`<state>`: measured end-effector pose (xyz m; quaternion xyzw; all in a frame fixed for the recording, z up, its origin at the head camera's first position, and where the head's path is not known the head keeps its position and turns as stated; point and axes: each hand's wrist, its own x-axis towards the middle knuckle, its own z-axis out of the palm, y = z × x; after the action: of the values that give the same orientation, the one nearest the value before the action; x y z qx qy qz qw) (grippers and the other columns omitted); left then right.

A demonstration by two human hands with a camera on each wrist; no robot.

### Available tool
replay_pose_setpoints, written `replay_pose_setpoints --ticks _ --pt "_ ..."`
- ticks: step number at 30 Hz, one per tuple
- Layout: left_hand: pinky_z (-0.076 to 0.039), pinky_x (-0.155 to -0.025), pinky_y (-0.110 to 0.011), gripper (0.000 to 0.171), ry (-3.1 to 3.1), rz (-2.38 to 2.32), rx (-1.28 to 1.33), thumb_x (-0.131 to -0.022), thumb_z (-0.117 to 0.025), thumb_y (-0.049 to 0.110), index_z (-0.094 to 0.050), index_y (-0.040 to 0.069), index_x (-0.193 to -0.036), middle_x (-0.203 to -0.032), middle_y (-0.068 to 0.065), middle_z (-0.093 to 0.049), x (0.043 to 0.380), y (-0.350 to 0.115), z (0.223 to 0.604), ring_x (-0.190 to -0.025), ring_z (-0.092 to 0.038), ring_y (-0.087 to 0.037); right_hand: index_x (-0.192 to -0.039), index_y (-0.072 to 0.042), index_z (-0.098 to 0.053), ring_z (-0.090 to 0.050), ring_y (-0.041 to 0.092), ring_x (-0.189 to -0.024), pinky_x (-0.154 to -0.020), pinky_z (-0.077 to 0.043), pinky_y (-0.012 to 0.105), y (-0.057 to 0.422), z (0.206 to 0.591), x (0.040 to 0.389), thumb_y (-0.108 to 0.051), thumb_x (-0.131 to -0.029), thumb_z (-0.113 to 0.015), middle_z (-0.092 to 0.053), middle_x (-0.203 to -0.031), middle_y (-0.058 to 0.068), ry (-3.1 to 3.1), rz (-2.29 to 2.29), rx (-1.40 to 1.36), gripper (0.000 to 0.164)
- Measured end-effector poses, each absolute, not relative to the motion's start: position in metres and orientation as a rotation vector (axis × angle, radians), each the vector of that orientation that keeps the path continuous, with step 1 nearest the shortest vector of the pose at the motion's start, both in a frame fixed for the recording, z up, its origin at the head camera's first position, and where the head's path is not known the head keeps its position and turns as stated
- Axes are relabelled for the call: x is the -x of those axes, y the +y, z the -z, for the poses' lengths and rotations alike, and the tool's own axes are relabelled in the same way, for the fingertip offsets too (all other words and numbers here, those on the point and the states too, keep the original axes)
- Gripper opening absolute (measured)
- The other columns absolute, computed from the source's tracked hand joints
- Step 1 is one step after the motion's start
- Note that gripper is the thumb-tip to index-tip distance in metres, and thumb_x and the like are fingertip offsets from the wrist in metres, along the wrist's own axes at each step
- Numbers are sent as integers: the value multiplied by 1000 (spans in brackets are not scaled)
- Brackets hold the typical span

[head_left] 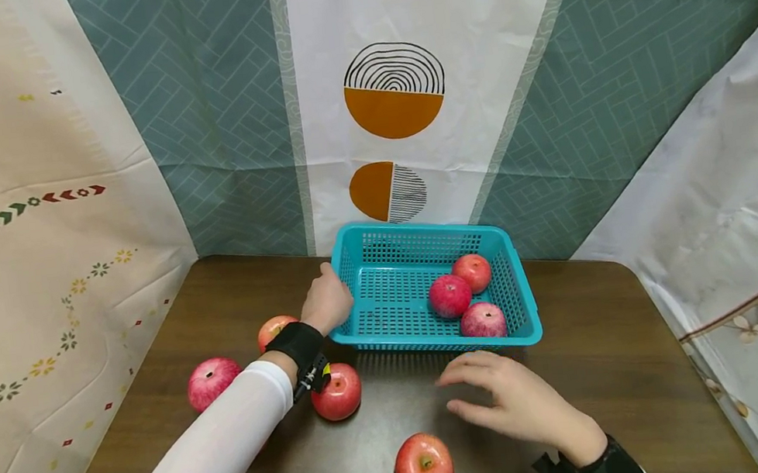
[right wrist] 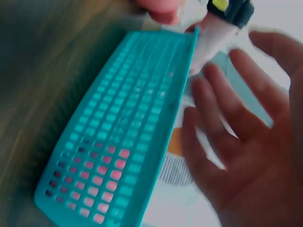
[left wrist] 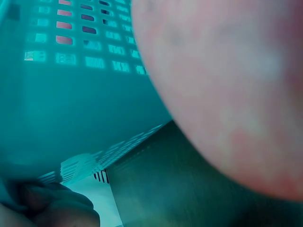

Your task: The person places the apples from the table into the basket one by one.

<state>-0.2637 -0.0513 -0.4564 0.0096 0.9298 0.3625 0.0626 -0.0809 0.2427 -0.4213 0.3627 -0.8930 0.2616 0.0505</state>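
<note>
A single apple [head_left: 423, 469] lies on the table [head_left: 307, 467] to the near left of the right grip [head_left: 510, 397], whose fingers are loosely spread and hold nothing. Beyond stands the turquoise basket [head_left: 386, 294], its left rim held by the left grip [head_left: 328, 301]; inside, three red apples [head_left: 450, 295] cluster at the end away from that grip.

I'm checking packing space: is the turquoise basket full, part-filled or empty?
Part-filled: three apples sit toward the right of the turquoise basket, and bare floor shows at its left.
</note>
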Motion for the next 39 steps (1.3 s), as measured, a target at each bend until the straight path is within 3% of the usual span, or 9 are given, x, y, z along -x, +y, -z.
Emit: replay_pose_setpoints --ticks 6,18,24,28,39 --pt "-59 -72 -50 43 2803 -1085 -14 -112 -47 16 -34 -7 -146 -110 -27 -67 264 -50 455 -86 -72 -37 -132 -29 -71 -62 4 -117 -97 -55 31 233 427 63 -41 -96 -82 -64 -130 -16 -2907 -723 -1338 39" --pt "-59 -70 -51 40 2861 -1039 -40 -111 -50 14 -38 -9 -142 -108 -30 -68 263 -47 450 -87 -74 -41 -153 -38 -55 -55 19 -133 -100 -55 41 217 448 46 -59 -90 -82 -54 -152 -1 -3000 -756 -1387 72" --pt "-59 -71 -51 42 2844 -1050 -37 -112 -49 15 -36 -9 -143 -111 -31 -68 263 -48 452 -88 -74 -41 -163 -44 -40 -51 24 -139 -104 -54 42 208 456 44 -74 -91 -68 -47 -160 -2 -3042 -764 -1397 83" --pt "-58 -69 -49 43 2841 -1057 -36 -112 -49 16 -35 -9 -144 -110 -31 -68 263 -50 452 -85 -73 -40 -163 -47 -38 -49 23 -140 -102 -55 41 202 459 44 -76 -91 -65 -44 -162 -2 -3072 -773 -1424 82" --pt "-58 -68 -48 46 2834 -1058 -38 -112 -50 16 -33 -9 -147 -110 -30 -68 263 -50 455 -84 -73 -39 -154 -42 -52 -50 17 -135 -98 -54 33 189 467 45 -65 -95 -70 -49 -157 -1 -3036 -721 -1528 65"
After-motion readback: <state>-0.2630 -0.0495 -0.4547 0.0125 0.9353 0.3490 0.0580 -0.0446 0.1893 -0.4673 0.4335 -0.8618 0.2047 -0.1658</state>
